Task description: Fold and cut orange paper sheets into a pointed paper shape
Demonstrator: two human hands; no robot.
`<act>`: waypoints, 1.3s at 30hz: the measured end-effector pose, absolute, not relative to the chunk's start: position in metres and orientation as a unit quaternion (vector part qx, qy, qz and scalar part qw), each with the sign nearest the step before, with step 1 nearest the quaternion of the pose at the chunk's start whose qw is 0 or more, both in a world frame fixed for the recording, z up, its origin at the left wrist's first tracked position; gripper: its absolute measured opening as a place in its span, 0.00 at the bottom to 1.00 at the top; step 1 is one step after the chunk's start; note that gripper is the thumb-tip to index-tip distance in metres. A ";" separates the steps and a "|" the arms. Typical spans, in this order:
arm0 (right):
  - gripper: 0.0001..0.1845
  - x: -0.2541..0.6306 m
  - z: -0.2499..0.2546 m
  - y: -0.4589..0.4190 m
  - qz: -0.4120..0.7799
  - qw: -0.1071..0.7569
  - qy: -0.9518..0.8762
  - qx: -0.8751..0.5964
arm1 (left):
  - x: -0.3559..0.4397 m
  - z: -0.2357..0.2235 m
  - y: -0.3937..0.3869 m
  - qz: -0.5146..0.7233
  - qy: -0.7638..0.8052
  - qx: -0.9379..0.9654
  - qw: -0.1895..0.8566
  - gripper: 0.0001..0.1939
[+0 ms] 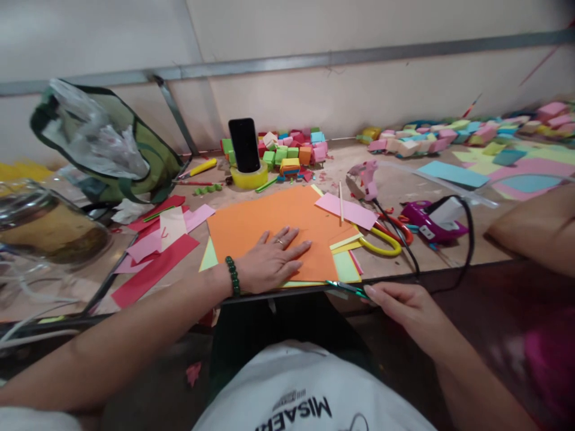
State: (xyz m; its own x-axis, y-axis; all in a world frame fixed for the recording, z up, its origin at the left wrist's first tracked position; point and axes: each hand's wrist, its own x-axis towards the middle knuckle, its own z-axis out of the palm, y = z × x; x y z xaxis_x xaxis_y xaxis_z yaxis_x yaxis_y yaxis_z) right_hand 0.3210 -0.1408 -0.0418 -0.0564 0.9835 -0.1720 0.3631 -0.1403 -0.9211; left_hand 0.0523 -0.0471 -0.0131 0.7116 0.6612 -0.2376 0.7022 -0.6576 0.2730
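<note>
My left hand (269, 259) lies flat on a large orange sheet of paper (260, 212), fingers spread. A ring and a green bead bracelet are on it. Pale green and yellow sheets (347, 266) stick out from under the orange one. At the table's front edge, my right hand (404, 305) is closed around a slim, shiny green tool (348, 288). Its tip touches or nearly touches the lower right edge of the paper; I cannot tell its exact kind. A pink paper strip (345, 211) and a thin stick (341, 201) lie on the sheet's right side.
Right of the paper lie yellow-handled scissors (384, 245), a pink glue gun (365, 179) and a purple device (433, 222) with a black cord. Behind, a phone (245, 145) leans in a tape roll (249, 178) before colourful paper blocks (287, 152). Another person's arm (534, 227) rests at right.
</note>
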 end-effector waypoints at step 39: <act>0.25 0.315 -0.039 -0.136 0.475 0.309 -0.587 -0.578 | 0.041 -0.016 -0.039 -0.054 0.317 0.937 0.136 0.27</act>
State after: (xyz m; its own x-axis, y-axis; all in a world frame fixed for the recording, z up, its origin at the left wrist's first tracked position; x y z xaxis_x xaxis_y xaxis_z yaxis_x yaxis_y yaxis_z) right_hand 0.3148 -0.1365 -0.0389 -0.1398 0.9725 -0.1862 0.3857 -0.1197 -0.9148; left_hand 0.0412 -0.0394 -0.0162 0.7933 0.5795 -0.1869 0.6087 -0.7623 0.2199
